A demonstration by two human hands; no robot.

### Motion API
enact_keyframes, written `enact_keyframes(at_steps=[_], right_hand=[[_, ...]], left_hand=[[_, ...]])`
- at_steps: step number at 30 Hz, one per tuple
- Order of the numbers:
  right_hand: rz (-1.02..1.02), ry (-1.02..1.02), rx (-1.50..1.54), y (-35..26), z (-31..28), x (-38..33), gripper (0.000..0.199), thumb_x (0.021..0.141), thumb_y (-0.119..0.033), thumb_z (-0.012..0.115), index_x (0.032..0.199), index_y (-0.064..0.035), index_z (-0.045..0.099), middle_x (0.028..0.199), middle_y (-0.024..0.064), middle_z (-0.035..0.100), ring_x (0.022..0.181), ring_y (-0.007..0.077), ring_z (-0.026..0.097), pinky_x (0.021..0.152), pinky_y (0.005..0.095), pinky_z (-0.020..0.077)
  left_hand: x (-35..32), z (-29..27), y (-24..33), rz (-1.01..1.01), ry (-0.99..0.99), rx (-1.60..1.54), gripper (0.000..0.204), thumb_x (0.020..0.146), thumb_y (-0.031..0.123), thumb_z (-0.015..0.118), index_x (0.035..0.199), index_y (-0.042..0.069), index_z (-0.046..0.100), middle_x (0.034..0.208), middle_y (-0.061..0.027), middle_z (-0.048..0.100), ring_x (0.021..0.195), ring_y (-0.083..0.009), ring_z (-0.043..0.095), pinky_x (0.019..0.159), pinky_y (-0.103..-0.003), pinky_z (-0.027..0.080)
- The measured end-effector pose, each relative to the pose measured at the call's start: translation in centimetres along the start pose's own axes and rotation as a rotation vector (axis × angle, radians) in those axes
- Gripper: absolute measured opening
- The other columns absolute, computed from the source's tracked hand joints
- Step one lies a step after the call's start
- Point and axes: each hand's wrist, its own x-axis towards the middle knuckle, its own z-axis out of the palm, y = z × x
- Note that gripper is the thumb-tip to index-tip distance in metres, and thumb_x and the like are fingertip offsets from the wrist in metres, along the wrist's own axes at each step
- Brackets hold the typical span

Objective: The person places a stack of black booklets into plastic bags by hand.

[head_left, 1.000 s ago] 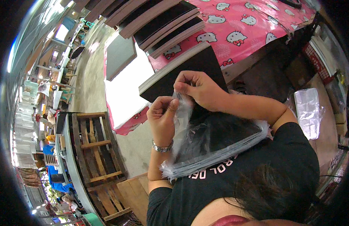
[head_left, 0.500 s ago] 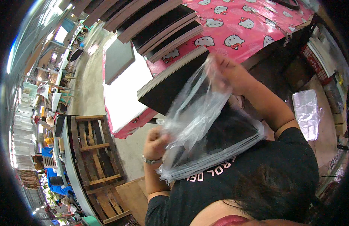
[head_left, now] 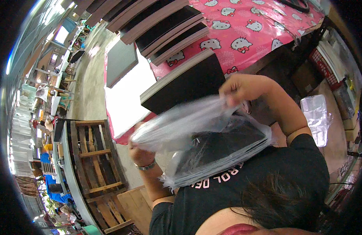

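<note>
Clearly a thin clear plastic bag [head_left: 181,127] — limp, light, slippery — stretched between both hands at picture centre.
Head view: right hand [head_left: 243,87] pinches its edge at 1 o'clock, left hand [head_left: 138,152] grips at 8; take hold at the mouth's edges, above the flat black board [head_left: 224,147].

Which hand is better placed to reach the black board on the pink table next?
Right, probably. The right hand grips the clear plastic bag right beside the black board. The left hand holds the bag's far end, lower and farther from the table.
</note>
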Motion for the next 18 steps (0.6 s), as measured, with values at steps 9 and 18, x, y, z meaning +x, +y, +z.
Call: enact_keyframes(at_steps=[9,18], right_hand=[[-0.491,0.678,0.866,0.4,0.4,0.7,0.022,0.084,-0.027,0.062,0.091,-0.0076,0.055,0.066,-0.0016,0.051,0.055,0.0071,0.050,0.048,0.0201,0.0400],[-0.334,0.406,0.583,1.9,-1.1,-0.3,0.026,0.086,-0.032,0.059,0.075,-0.0120,0.048,0.050,-0.0074,0.035,0.040,0.0027,0.035,0.036,0.0192,0.0266]], left_hand=[[-1.1,-0.9,-3.4,-0.168,0.052,0.159,0.034,0.089,0.033,0.050,0.092,0.000,0.058,0.089,-0.0071,0.061,0.083,-0.0192,0.055,0.077,-0.036,0.043],[-1.3,-2.4,-3.4,-0.381,-0.262,0.491,0.034,0.072,0.013,0.071,0.101,0.000,0.059,0.090,-0.0051,0.061,0.079,-0.0195,0.057,0.070,-0.035,0.047]])
